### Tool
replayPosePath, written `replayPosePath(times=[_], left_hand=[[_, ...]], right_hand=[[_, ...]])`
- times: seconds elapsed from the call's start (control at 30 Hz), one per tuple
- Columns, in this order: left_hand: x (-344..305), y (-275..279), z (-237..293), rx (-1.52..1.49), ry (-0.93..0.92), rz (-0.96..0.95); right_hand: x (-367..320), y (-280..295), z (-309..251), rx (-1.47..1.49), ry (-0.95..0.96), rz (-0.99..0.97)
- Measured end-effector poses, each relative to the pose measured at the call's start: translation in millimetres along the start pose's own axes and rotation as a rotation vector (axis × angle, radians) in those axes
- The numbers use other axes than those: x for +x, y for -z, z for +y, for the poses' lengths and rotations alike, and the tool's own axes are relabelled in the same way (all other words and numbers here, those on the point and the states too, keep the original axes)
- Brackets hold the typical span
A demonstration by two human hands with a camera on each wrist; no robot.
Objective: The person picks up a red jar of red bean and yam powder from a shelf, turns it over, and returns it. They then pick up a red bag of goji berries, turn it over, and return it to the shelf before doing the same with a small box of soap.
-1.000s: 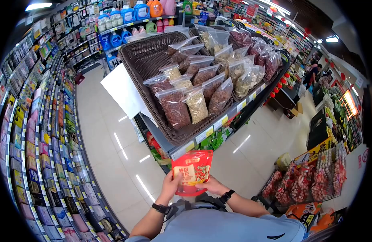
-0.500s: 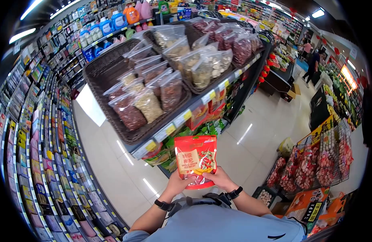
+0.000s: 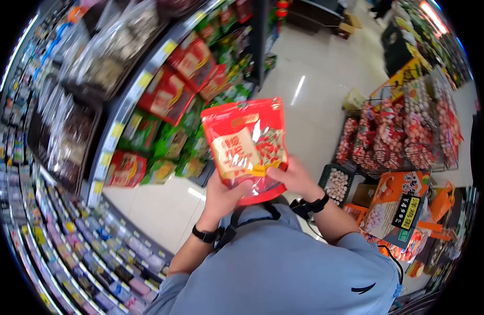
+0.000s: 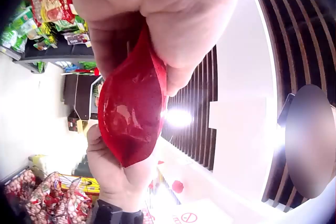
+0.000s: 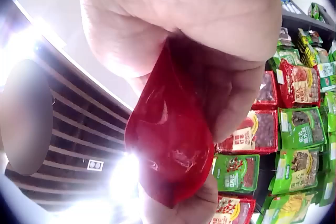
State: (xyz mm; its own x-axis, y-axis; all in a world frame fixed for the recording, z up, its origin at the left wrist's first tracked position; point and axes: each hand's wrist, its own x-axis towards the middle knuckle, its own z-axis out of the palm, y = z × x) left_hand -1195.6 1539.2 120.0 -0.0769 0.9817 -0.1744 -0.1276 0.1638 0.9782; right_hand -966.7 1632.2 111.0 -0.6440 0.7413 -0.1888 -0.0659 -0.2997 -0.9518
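Observation:
A red stand-up pouch of goji berries [image 3: 244,139] is held in front of the blue shirt, its printed front facing up toward the head camera. My left hand [image 3: 223,197] grips its lower left corner with the thumb on the front. On the other side, my right hand [image 3: 297,178] pinches the lower right edge, thumb also across the front. In the left wrist view the pouch's glossy rounded base [image 4: 131,113] shows between both hands. The right wrist view also shows this base [image 5: 173,140], with the right fingers behind the pouch.
Red and green packets [image 3: 168,100] hang on the shelf rack at the left. Above them, a dark basket [image 3: 90,142] carries clear bags of dried goods. Wire baskets of netted bulbs [image 3: 394,131] and an orange carton [image 3: 399,205] stand at the right. Packed shelves line the lower left.
The head view has swung down and right, bringing the hanging packets into sight. The pouch is now higher in the view and nearer the camera, still held in both hands.

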Motion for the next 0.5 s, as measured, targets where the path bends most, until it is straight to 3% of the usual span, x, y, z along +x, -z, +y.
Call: replayPosePath(times=[0.07,0.13,0.27,0.33,0.5], left_hand=[[15.2,-29.5,5.5,-0.007,-0.029,-0.041],[28.8,-48.3,6.0,-0.009,-0.074,-0.103],[54.2,-70.2,-0.7,0.101,-0.08,-0.143],[64.1,-84.3,-0.9,-0.059,0.0,-0.178],[70.9,-109.2,21.0,0.11,-0.12,-0.33]], right_hand=[[-12.6,16.4,6.8,0.158,0.054,0.069],[-25.9,35.4,5.0,-0.018,0.139,0.126],[-40.4,59.6,-4.6,0.051,0.072,0.209],[-45.9,69.3,-2.4,0.189,0.107,0.377],[-65.9,83.7,-5.5,0.431,0.165,0.529]])
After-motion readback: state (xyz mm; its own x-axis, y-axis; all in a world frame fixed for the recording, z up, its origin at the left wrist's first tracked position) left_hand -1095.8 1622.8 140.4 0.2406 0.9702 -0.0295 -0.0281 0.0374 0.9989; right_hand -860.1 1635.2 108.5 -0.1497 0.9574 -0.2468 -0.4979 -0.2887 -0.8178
